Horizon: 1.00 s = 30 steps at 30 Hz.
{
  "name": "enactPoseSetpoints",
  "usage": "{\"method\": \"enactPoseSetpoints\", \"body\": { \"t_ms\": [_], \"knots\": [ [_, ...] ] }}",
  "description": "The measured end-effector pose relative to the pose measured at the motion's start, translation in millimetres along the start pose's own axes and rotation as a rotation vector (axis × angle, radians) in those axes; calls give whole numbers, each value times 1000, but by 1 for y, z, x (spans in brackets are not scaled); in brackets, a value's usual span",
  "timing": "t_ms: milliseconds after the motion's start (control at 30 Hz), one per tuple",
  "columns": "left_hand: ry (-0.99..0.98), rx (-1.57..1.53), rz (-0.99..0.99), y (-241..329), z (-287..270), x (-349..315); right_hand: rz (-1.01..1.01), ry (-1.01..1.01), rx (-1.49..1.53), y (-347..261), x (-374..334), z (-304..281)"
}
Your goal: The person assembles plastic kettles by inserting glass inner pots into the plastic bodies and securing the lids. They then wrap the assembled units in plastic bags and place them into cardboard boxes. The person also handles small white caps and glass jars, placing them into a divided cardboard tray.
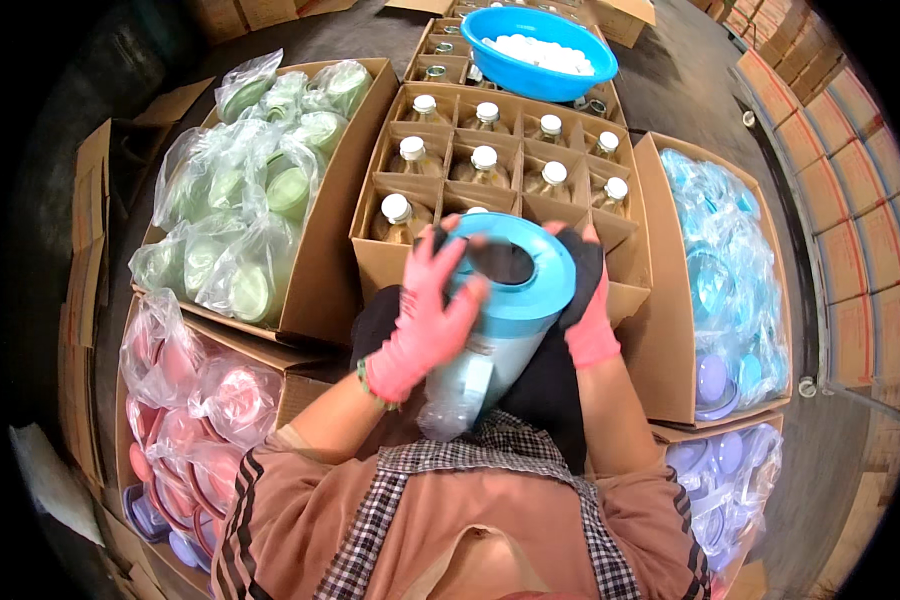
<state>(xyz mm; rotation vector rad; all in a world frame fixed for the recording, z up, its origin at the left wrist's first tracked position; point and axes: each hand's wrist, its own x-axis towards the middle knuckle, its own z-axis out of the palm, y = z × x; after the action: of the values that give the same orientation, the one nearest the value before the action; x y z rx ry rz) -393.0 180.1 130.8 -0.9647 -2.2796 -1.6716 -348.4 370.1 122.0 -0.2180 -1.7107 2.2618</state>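
Observation:
A light blue plastic pitcher (500, 350) is tilted over my lap. Its wide, bright blue rim (548, 262) faces up around a dark round opening, and clear plastic wrap (448, 412) clings near its handle. My left hand (430, 310), in a pink glove, grips the rim's left side; its fingertips are slightly blurred. My right hand (590, 300), in a pink and black glove, is closed around the right side, its fingers partly hidden. Just beyond stands a divided carton (370, 262) of clear glass bottles with white caps (484, 157).
A blue basin (480, 62) of white caps sits behind on another carton. Open cartons hold wrapped green pieces (288, 190) and pink pieces (238, 390) at left, blue pieces (712, 280) and purple pieces (725, 455) at right. Stacked boxes (835, 195) line the far right.

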Motion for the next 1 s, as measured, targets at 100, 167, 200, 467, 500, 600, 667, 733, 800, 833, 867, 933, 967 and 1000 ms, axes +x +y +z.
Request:
{"method": "enactPoseSetpoints", "body": {
  "t_ms": [100,167,200,467,500,600,667,733,800,833,867,933,967,1000],
  "knots": [
    [-218,-905,-439,-64,-24,25,-326,99,-681,3,-46,35],
    [-93,-876,-524,-71,-15,18,-135,165,-247,10,-47,30],
    [109,-803,-454,-68,-2,8,9,131,-86,4,-35,13],
    [-446,-1419,-542,-75,-4,15,-83,-117,-608,-24,-32,14],
    [-454,-1578,-734,-89,2,11,-233,-144,-940,-36,-32,17],
    [-521,-1519,-604,-81,10,14,-435,-669,-1308,-76,-15,26],
    [-491,-1425,-585,-87,16,6,-488,-974,-1306,-77,-2,33],
    [-514,-1578,-768,-85,22,5,-380,-1053,-1585,-83,2,50],
    [-543,-1402,-639,-78,20,7,-361,-988,-1737,-74,2,52],
    [-547,-1309,-565,-75,16,11,70,-883,-1550,-76,8,57],
    [-546,-1365,-609,-81,18,10,467,-752,-1322,-81,16,63],
    [-511,-1352,-521,-78,13,7,830,-597,-1048,-90,22,73],
    [-489,-1345,-480,-78,9,6,159,-813,-1344,-82,17,61],
    [-506,-1338,-457,-84,8,7,-358,-1141,-1481,-84,27,61]
  ]
}}
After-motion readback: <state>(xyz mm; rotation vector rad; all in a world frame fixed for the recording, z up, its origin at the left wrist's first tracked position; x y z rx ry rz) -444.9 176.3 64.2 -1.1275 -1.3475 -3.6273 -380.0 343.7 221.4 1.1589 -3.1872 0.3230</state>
